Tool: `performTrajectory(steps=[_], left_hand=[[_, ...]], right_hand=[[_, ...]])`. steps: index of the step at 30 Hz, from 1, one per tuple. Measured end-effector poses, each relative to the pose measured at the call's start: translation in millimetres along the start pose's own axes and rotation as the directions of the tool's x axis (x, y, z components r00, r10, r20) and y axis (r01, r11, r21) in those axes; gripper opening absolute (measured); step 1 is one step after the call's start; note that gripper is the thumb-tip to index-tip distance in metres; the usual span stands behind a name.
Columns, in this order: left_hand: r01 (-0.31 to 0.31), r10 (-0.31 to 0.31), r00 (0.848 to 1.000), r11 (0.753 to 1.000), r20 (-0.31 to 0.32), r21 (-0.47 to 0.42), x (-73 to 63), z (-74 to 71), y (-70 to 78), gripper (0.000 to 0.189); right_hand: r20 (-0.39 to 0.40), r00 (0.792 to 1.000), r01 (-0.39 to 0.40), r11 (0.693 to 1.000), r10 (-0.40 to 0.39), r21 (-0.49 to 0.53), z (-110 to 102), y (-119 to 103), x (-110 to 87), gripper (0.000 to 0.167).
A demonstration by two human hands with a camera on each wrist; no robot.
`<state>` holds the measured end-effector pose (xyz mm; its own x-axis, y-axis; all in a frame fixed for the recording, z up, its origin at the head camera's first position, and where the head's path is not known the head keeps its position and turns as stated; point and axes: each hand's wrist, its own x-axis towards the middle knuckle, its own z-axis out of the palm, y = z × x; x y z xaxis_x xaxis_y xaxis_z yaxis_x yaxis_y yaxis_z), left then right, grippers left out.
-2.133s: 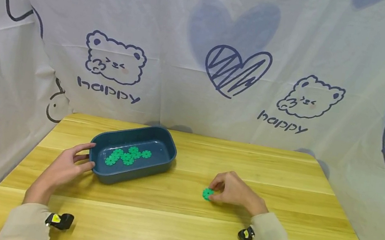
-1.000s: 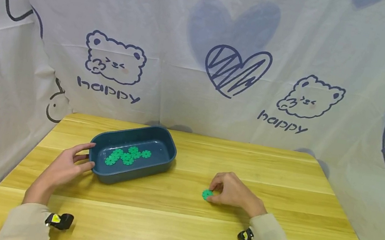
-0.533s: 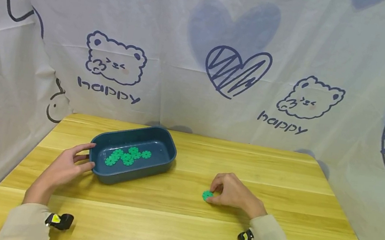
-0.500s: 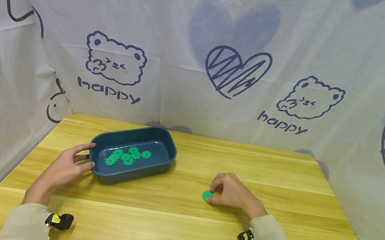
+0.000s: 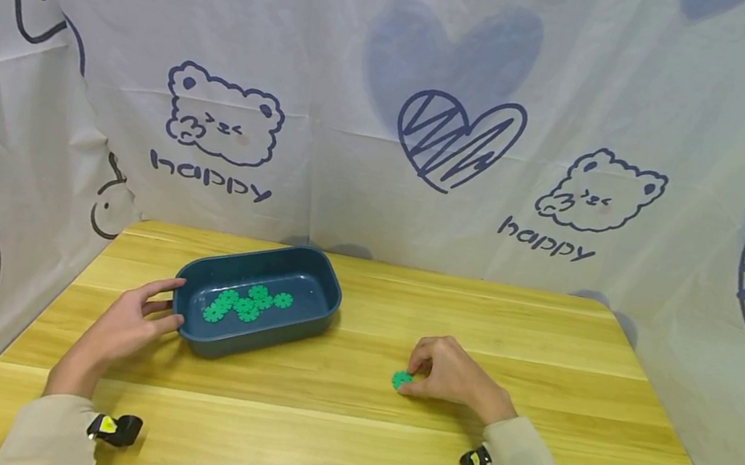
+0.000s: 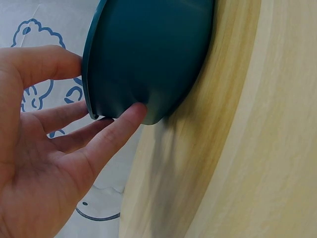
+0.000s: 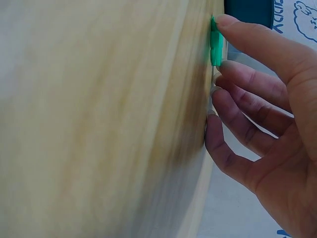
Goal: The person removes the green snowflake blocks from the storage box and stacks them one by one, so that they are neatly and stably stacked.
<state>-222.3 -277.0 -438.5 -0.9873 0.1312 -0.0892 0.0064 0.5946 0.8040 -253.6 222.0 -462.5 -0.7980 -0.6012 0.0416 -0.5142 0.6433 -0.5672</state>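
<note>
In the head view my left hand (image 5: 127,324) holds the left end of a dark blue plastic box (image 5: 275,337), thumb at the near corner and a finger at the far one. Close up in the left wrist view, its fingertips press the box's end wall (image 6: 148,54). Several green notched snowflake discs (image 5: 248,312) lie on the box floor at the left and middle. To the right of the box, my right hand (image 5: 449,371) has thumb and forefinger at the edges of one green snowflake disc (image 5: 401,379), which lies flat on the table.
The wooden table (image 5: 323,452) has light yellow plank grain. White cloth (image 5: 348,204) with bear and heart drawings hangs behind it and at both sides. Small black cameras (image 5: 118,429) are worn on both wrists, over beige sleeves.
Hardly anything differs. The right hand and its disc have shifted very slightly; the left hand, the box and the discs inside keep their places.
</note>
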Motion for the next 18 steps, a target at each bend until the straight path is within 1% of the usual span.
performTrajectory(steps=[7, 10, 15, 18], left_hand=[[0.003, -0.003, 1.000, 1.000, 0.001, 0.005, 0.1, 0.2, -0.7, 0.072], [0.002, -0.002, 1.000, 1.000, 0.001, 0.008, 0.1, 0.3, -0.8, 0.072], [0.001, -0.001, 1.000, 1.000, -0.001, 0.011, 0.4, 0.5, -1.1, 0.072], [0.004, -0.004, 1.000, 1.000, -0.001, 0.010, 0.7, 0.6, -1.5, 0.073]], right_hand=[[-0.005, 1.000, 0.028, 1.000, -0.028, 0.002, -0.1, 1.7, -0.5, 0.015], [-0.001, 1.000, 0.024, 1.000, -0.024, 0.000, -0.3, 2.1, -0.2, 0.016], [0.014, 1.000, -0.002, 1.000, 0.002, 0.002, -2.2, 2.4, -0.2, 0.024], [0.035, 0.999, -0.002, 1.000, 0.002, -0.002, -3.2, 1.8, 0.1, 0.029]])
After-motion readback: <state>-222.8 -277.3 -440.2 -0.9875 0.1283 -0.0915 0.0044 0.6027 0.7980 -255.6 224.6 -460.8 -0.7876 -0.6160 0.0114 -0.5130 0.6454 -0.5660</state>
